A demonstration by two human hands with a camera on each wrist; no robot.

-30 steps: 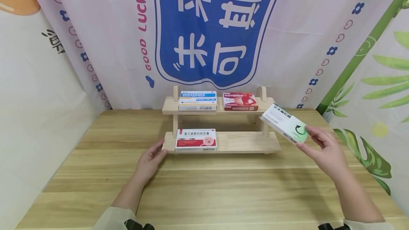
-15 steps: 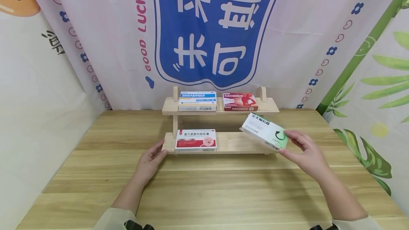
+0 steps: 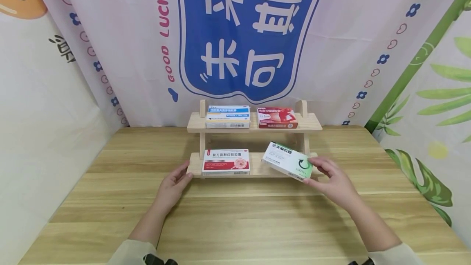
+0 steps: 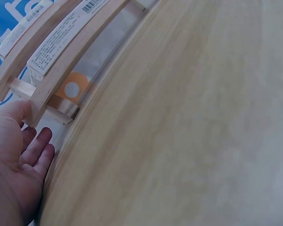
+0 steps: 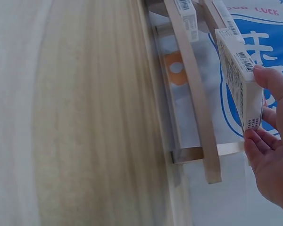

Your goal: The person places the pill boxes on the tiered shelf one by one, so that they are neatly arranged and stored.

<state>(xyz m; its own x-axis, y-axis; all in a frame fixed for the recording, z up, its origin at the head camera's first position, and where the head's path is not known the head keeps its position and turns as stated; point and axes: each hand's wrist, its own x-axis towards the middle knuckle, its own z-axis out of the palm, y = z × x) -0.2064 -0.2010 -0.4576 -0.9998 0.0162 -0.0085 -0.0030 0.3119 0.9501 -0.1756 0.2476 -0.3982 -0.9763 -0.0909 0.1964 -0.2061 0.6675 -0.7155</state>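
My right hand (image 3: 334, 183) pinches a white and green medicine box (image 3: 288, 161) by its right end. The box is tilted and held over the right part of the lower tier of a wooden display rack (image 3: 257, 171). In the right wrist view, the thumb lies on one side of the medicine box (image 5: 240, 80) and fingers on the other. At the rack's left end, my left hand (image 3: 172, 187) grips the lower tier; the left wrist view shows the thumb against the end of the rack (image 4: 42, 96). A red and white medicine box (image 3: 225, 162) lies on the lower tier's left part.
On the upper tier sit a blue and white medicine box (image 3: 227, 117) and a red medicine box (image 3: 277, 117). The rack stands near the back of a wooden table (image 3: 235, 216), before a printed cloth (image 3: 331, 52).
My right hand has carried the white and green medicine box left and down, from beside the rack's right end to over the lower tier. The left hand stays put.
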